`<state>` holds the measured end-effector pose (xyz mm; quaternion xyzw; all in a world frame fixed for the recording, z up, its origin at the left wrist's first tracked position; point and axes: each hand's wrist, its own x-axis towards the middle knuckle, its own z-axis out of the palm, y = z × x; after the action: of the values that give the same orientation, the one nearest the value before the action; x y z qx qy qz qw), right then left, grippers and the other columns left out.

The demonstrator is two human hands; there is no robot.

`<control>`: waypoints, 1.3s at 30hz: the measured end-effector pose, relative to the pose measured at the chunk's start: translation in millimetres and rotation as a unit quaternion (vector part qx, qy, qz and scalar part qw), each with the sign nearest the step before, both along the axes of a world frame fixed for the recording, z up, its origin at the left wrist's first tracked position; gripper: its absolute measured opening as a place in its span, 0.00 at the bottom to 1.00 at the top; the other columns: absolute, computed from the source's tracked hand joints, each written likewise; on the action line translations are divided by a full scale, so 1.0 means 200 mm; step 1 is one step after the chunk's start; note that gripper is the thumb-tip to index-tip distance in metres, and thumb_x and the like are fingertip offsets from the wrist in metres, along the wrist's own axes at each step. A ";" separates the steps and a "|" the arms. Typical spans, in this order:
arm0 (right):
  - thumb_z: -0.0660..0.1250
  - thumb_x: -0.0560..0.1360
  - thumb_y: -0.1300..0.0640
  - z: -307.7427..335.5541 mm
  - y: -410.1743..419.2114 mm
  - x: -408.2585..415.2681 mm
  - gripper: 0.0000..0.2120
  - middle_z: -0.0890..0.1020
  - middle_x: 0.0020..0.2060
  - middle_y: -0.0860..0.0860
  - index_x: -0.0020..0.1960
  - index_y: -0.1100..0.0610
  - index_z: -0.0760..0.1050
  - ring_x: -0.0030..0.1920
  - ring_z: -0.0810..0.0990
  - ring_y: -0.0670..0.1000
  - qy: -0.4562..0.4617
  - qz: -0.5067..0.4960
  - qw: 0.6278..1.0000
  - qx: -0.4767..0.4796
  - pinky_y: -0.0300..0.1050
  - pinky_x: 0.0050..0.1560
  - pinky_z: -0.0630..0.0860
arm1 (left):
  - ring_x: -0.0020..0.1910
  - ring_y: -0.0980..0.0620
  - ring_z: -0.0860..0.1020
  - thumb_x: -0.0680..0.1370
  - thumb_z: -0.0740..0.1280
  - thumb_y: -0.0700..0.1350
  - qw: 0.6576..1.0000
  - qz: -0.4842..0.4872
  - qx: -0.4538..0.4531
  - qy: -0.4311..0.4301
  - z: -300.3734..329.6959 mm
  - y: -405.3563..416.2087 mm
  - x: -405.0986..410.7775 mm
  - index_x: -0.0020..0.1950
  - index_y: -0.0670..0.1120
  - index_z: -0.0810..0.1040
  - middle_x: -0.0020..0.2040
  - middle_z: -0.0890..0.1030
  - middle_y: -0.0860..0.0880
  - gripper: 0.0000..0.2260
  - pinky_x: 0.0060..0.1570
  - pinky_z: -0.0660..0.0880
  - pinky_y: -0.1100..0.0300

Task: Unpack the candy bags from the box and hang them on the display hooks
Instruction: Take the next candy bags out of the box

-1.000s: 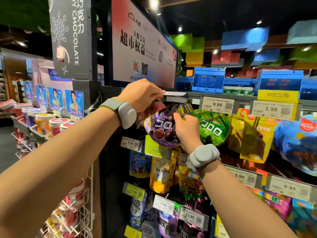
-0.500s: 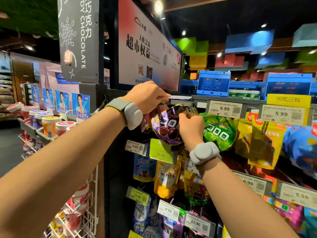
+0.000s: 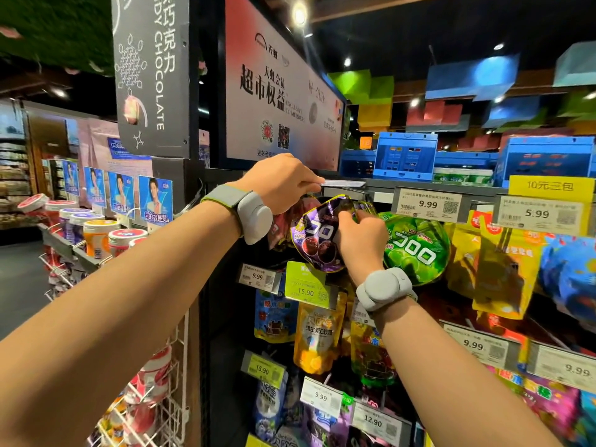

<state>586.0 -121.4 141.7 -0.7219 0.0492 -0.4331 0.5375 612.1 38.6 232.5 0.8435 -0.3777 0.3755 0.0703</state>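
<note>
Head view: at frame centre we note the right hand (image 3: 359, 240) has crept up the purple candy bag (image 3: 317, 235), fingers now pinching its top edge. Left hand (image 3: 283, 182) still grips the price-tag flap (image 3: 342, 183), lifted. We judge hooking is imminent.

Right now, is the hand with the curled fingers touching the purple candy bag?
Touching. The head view shows the right hand pinching the top of the purple candy bag, its fingers curled over the bag's upper edge with no gap.
</note>
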 end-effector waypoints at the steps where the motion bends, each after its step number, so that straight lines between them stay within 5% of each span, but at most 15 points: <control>1: 0.65 0.75 0.58 0.00 0.00 0.00 0.19 0.67 0.25 0.52 0.29 0.57 0.62 0.31 0.62 0.54 -0.001 0.002 1.000 0.004 0.48 0.35 0.60 | 0.53 0.46 0.78 0.81 0.63 0.54 1.000 0.001 0.000 0.000 0.00 0.00 0.00 0.65 0.54 0.79 0.56 0.83 0.48 0.15 0.50 0.77 0.52; 13: 0.64 0.79 0.55 -0.04 -0.03 0.09 0.18 0.67 0.29 0.54 0.32 0.58 0.67 0.35 0.63 0.56 0.025 -0.012 0.999 0.047 0.49 0.37 0.60 | 0.53 0.44 0.79 0.81 0.63 0.52 1.000 -0.009 -0.012 -0.007 0.00 -0.01 -0.01 0.65 0.52 0.79 0.57 0.83 0.48 0.15 0.45 0.69 0.59; 19: 0.55 0.83 0.43 -0.06 -0.12 0.13 0.23 0.80 0.49 0.62 0.57 0.61 0.77 0.52 0.78 0.62 0.144 -0.038 0.987 -0.066 0.47 0.47 0.67 | 0.54 0.45 0.78 0.81 0.62 0.53 1.000 0.002 -0.004 -0.011 -0.02 0.00 0.00 0.66 0.52 0.78 0.57 0.83 0.47 0.15 0.48 0.75 0.54; 24: 0.54 0.84 0.43 -0.05 -0.16 0.11 0.25 0.78 0.64 0.62 0.71 0.60 0.70 0.63 0.76 0.63 0.224 -0.025 0.969 -0.104 0.49 0.58 0.71 | 0.56 0.44 0.77 0.82 0.60 0.53 0.999 0.017 -0.006 -0.032 -0.05 -0.01 -0.02 0.68 0.53 0.77 0.58 0.82 0.46 0.16 0.50 0.75 0.52; 27: 0.59 0.82 0.44 -0.06 -0.17 0.05 0.23 0.79 0.61 0.61 0.68 0.61 0.73 0.62 0.77 0.61 0.213 -0.010 0.972 -0.100 0.48 0.57 0.71 | 0.52 0.44 0.79 0.82 0.59 0.55 1.000 0.018 -0.003 -0.025 -0.07 -0.02 -0.04 0.66 0.54 0.78 0.55 0.83 0.46 0.16 0.48 0.77 0.52; 30: 0.67 0.79 0.48 -0.10 -0.19 -0.01 0.15 0.79 0.36 0.53 0.40 0.57 0.76 0.42 0.77 0.57 0.151 0.006 0.986 -0.068 0.44 0.40 0.69 | 0.48 0.47 0.80 0.81 0.60 0.58 1.000 0.021 0.000 -0.003 -0.14 -0.05 -0.08 0.68 0.54 0.74 0.52 0.83 0.49 0.19 0.45 0.79 0.52; 32: 0.68 0.78 0.49 -0.13 -0.22 -0.08 0.17 0.77 0.31 0.50 0.34 0.55 0.72 0.37 0.75 0.54 0.128 0.002 0.988 -0.088 0.44 0.38 0.66 | 0.49 0.47 0.80 0.80 0.60 0.60 0.999 0.036 -0.021 0.010 -0.20 -0.08 -0.11 0.72 0.53 0.69 0.51 0.82 0.50 0.23 0.46 0.79 0.51; 35: 0.67 0.78 0.47 -0.15 -0.27 -0.19 0.15 0.77 0.34 0.48 0.38 0.55 0.72 0.37 0.75 0.51 0.098 -0.004 0.989 -0.111 0.45 0.35 0.68 | 0.54 0.45 0.78 0.80 0.59 0.61 0.995 0.050 -0.080 0.039 -0.28 -0.14 -0.16 0.76 0.53 0.63 0.56 0.81 0.48 0.26 0.49 0.77 0.51; 39: 0.68 0.77 0.46 -0.20 -0.34 -0.31 0.13 0.83 0.42 0.50 0.51 0.56 0.78 0.46 0.82 0.52 0.072 0.027 0.995 -0.067 0.52 0.49 0.80 | 0.61 0.44 0.77 0.80 0.62 0.58 0.968 0.035 -0.205 0.142 -0.39 -0.23 -0.26 0.77 0.51 0.60 0.64 0.79 0.48 0.27 0.59 0.74 0.50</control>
<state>524.8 -188.6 101.6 -0.7867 0.0392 -0.3680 0.4941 560.0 -6.4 154.0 0.8684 -0.2489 0.3239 0.2811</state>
